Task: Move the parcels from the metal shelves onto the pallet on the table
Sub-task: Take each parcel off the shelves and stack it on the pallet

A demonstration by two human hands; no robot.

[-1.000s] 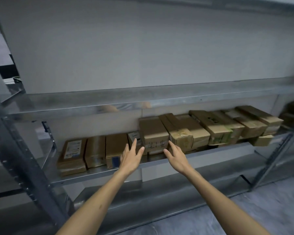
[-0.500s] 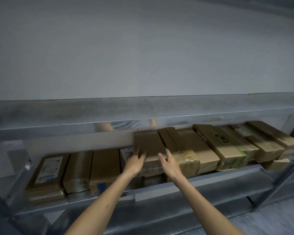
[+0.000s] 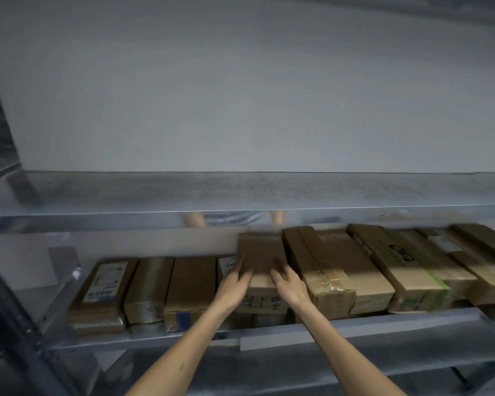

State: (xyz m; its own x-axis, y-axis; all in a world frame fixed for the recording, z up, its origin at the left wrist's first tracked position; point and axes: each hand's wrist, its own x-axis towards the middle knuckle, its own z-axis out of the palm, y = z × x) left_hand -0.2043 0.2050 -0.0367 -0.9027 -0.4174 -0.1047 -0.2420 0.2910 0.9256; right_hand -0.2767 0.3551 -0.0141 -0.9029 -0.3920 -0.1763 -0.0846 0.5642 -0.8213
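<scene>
A row of brown cardboard parcels lies on the middle metal shelf [image 3: 269,335]. Both my hands are on one plain brown parcel [image 3: 260,252] near the middle of the row, with dark handwriting on its front face. My left hand [image 3: 234,285] holds its left front corner, thumb on top and fingers down the left side. My right hand [image 3: 291,284] holds the right front corner, fingers lying along the edge beside the taped parcel [image 3: 323,270]. The parcel rests on the shelf. No pallet or table is in view.
The upper shelf [image 3: 240,195] hangs low over the parcels. A labelled parcel [image 3: 103,290] and two more sit to the left; a small white-labelled one [image 3: 227,264] touches my left hand. Several parcels fill the right. A shelf post [image 3: 17,324] stands at left.
Both hands moved forward from open air onto the middle parcel and closed round its front corners. The camera moved closer to the shelf.
</scene>
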